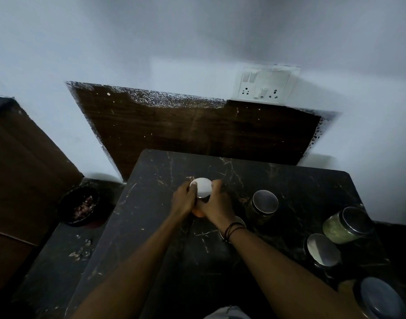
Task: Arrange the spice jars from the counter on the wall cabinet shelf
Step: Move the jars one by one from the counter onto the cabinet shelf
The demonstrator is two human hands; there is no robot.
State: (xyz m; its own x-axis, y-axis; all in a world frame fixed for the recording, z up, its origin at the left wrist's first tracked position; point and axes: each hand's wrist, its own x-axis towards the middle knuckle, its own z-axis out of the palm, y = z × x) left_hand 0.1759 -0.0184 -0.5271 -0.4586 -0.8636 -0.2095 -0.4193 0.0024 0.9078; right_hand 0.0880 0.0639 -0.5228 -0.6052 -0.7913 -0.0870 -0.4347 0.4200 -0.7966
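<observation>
Grey cloth [228, 313] shows at the very bottom edge, closest to the lens, and from either side of it two bare forearms reach forward over the dark marbled counter [174, 261]. Both hands meet around one spice jar [201, 188] with a white lid, which stands near the counter's far left part: the left hand [183, 200] curls against its left side and the right hand [217, 204] wraps its right side, fingers closed onto the jar so that only the lid and a sliver of orange at the base can be seen (whether the jar rests on the counter or is lifted just clear of it cannot be told). Dark bands [231, 229] circle the right wrist, and a metal lid of another jar [240, 221] peeks out just behind that wrist. To the right stand more jars with shiny metal lids: one dark jar [264, 203] near the hands, a green-filled jar [347, 224] tilted at the right edge, a third jar [322, 249] just below it, and a yellowish jar [376, 300] in the bottom right corner. Beyond the counter a brown wooden panel [197, 130] leans against the white wall, with a switch and socket plate [264, 84] above it. Left of the counter, lower down, sits a black bowl [80, 204] holding reddish scraps.
</observation>
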